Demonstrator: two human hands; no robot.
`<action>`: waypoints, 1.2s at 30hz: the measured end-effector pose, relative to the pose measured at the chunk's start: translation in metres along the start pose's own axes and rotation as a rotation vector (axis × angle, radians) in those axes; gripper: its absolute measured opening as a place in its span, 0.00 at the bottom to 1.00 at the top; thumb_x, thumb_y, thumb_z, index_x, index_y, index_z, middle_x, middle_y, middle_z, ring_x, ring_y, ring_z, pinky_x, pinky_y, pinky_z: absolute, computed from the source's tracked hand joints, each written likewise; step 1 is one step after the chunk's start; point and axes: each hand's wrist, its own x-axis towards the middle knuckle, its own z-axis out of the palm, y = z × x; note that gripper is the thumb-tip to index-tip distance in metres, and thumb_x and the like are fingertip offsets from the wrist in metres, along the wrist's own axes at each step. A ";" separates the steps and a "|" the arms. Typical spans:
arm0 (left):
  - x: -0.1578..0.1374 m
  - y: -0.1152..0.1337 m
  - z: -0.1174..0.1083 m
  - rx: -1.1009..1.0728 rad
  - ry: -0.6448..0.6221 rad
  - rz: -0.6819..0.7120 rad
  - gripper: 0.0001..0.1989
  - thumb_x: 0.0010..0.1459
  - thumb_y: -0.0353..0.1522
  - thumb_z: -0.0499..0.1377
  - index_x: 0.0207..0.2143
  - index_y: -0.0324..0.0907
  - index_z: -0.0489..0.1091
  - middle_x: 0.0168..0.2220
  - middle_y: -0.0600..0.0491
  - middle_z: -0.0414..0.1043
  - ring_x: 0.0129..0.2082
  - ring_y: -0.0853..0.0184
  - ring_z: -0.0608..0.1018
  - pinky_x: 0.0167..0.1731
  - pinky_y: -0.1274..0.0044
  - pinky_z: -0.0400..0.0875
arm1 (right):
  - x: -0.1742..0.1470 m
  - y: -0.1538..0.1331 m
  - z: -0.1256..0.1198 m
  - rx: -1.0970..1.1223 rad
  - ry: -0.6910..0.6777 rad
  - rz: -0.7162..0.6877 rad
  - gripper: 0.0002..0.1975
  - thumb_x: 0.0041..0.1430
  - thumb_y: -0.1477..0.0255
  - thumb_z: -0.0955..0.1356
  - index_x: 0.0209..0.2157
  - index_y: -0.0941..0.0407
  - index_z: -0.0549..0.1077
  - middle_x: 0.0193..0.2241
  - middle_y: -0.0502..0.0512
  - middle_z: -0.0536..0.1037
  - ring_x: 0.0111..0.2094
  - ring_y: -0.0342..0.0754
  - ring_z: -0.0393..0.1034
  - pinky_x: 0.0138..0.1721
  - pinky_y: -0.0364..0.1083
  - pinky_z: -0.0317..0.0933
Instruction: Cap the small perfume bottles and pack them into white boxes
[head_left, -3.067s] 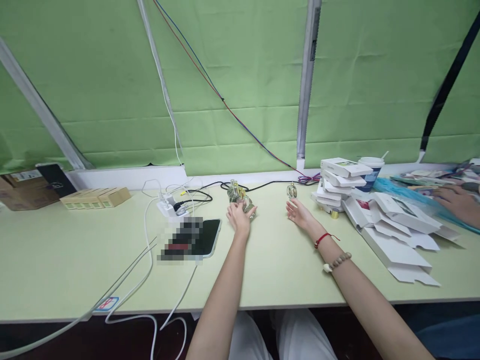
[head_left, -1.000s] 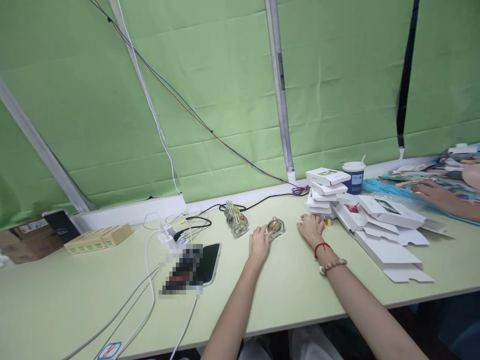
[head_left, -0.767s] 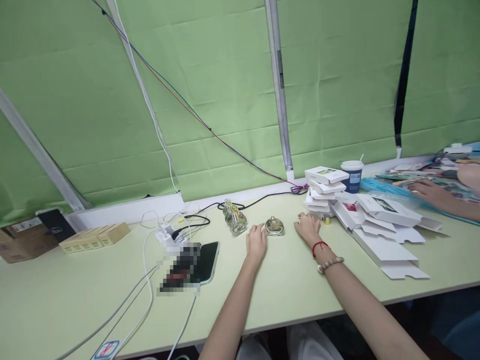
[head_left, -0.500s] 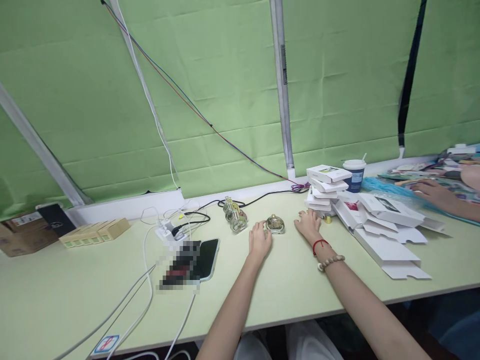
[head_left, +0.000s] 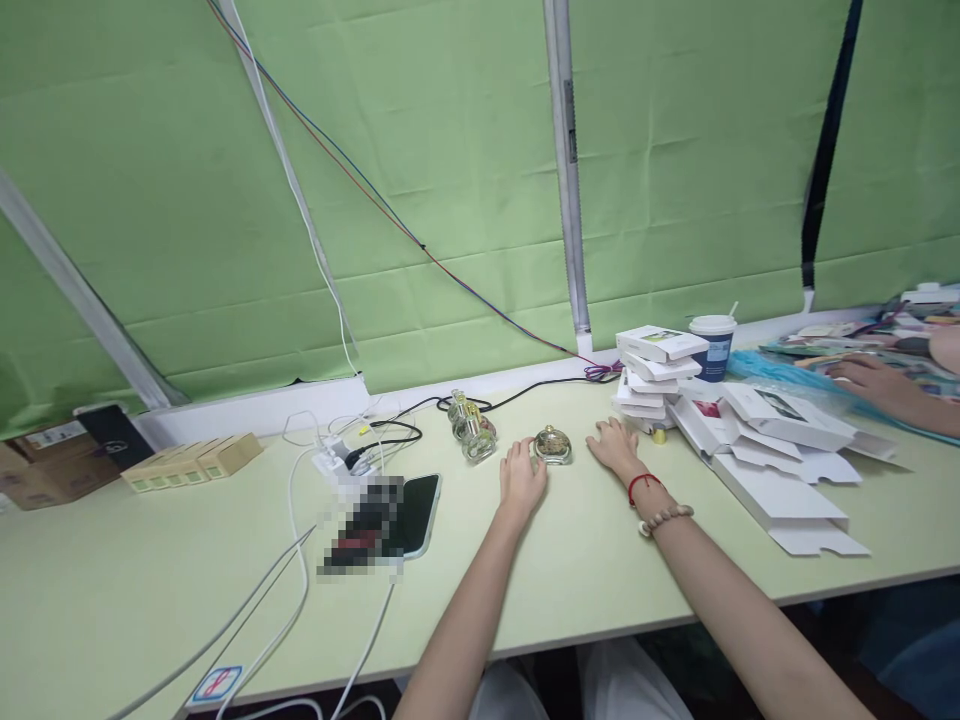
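A round glass perfume bottle (head_left: 553, 446) stands on the pale table (head_left: 585, 570) between my two hands. My left hand (head_left: 523, 478) rests on the tabletop just left of it, fingers stretched out; whether a fingertip touches the glass I cannot tell. To the right, apart from the bottle, my right hand (head_left: 616, 446) lies with fingers spread and nothing in it. A small gold cap (head_left: 659, 437) sits beyond that hand, near a stack of white boxes (head_left: 660, 345). More glass bottles (head_left: 472, 430) form a cluster left of and behind my left hand.
White flattened cartons (head_left: 787, 500) spread at the right, a lidded paper cup (head_left: 712, 350) behind them. Another person's hand (head_left: 877, 385) is at the far right. A phone (head_left: 420, 515), a power strip (head_left: 337, 460), white cables and tan boxes (head_left: 191, 462) occupy the left.
The view has shifted very slightly. Both of my hands and the perfume bottle keep their places on the table.
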 end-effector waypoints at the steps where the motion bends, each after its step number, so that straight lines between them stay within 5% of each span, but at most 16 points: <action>1: 0.000 0.001 0.000 -0.004 0.002 -0.002 0.18 0.56 0.29 0.48 0.49 0.41 0.62 0.47 0.46 0.68 0.49 0.61 0.68 0.48 0.69 0.59 | -0.001 -0.002 0.000 0.011 0.013 -0.027 0.21 0.56 0.69 0.61 0.50 0.61 0.68 0.52 0.64 0.66 0.54 0.56 0.58 0.52 0.55 0.48; 6: -0.001 0.005 -0.002 -0.048 0.033 0.017 0.18 0.56 0.29 0.48 0.50 0.40 0.61 0.48 0.46 0.67 0.50 0.62 0.67 0.49 0.69 0.58 | -0.004 -0.012 0.002 0.138 0.070 -0.237 0.20 0.51 0.76 0.63 0.48 0.58 0.68 0.44 0.58 0.73 0.49 0.51 0.64 0.51 0.50 0.48; 10: -0.001 0.007 -0.002 -0.063 0.075 0.047 0.19 0.55 0.29 0.48 0.51 0.39 0.60 0.48 0.46 0.66 0.50 0.62 0.67 0.49 0.69 0.58 | -0.004 -0.017 0.003 0.313 0.054 -0.244 0.22 0.50 0.76 0.64 0.49 0.56 0.67 0.36 0.52 0.77 0.40 0.46 0.69 0.46 0.46 0.53; 15: 0.000 0.004 0.001 -0.123 0.083 0.098 0.24 0.52 0.27 0.50 0.53 0.39 0.58 0.51 0.46 0.65 0.51 0.61 0.66 0.51 0.68 0.57 | -0.005 -0.015 0.006 0.265 0.074 -0.224 0.17 0.50 0.72 0.67 0.43 0.55 0.73 0.47 0.57 0.71 0.49 0.52 0.63 0.46 0.47 0.55; 19: -0.001 0.002 0.004 -0.230 0.015 0.202 0.30 0.48 0.25 0.52 0.56 0.40 0.55 0.55 0.47 0.62 0.53 0.60 0.64 0.53 0.69 0.57 | -0.004 -0.014 0.010 0.234 -0.046 -0.311 0.13 0.55 0.72 0.64 0.42 0.53 0.75 0.45 0.54 0.74 0.49 0.51 0.64 0.47 0.48 0.54; 30: 0.005 -0.004 0.008 -0.304 0.093 0.183 0.20 0.50 0.33 0.59 0.47 0.42 0.64 0.39 0.49 0.66 0.41 0.64 0.69 0.44 0.70 0.64 | -0.001 -0.012 0.011 0.253 -0.021 -0.344 0.15 0.56 0.76 0.62 0.43 0.53 0.74 0.41 0.53 0.77 0.44 0.48 0.69 0.43 0.46 0.57; 36: 0.007 -0.006 0.015 -0.389 0.079 0.155 0.18 0.49 0.27 0.56 0.45 0.40 0.65 0.44 0.48 0.69 0.45 0.64 0.69 0.47 0.69 0.62 | -0.002 -0.013 0.014 0.373 0.023 -0.322 0.15 0.54 0.78 0.63 0.41 0.54 0.75 0.38 0.54 0.78 0.42 0.51 0.70 0.44 0.49 0.59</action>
